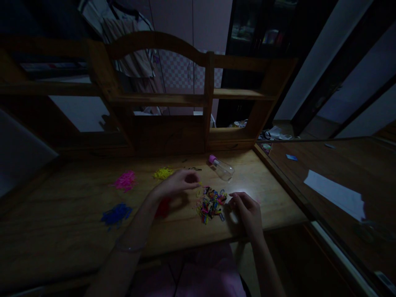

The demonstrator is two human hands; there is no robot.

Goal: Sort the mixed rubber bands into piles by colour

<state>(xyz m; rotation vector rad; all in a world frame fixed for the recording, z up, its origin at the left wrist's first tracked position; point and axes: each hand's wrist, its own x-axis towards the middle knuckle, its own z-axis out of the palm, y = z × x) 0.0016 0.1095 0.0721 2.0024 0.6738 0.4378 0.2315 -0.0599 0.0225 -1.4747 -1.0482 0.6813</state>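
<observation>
A mixed pile of small coloured loops (212, 206), which look like paper clips or elastic bands, lies on the wooden desk (188, 241). My left hand (179, 181) is closed in a pinch above the pile's upper left edge, with a small yellow loop at its fingertips. At the pile's right edge, my right hand (247, 210) has thumb and fingers pressed together; what they hold, if anything, is too small to make out. Single-colour heaps lie to the left: yellow (162, 173), pink (124, 180), blue (116, 215) and red (163, 207), the red partly hidden by my left forearm.
A clear bottle (223, 170) with a pink cap lies on its side beyond the pile. A few black loops (194, 168) are behind my left hand. The wooden shelf (170, 100) rises at the desk's back. White paper (335, 194) lies on the surface at right.
</observation>
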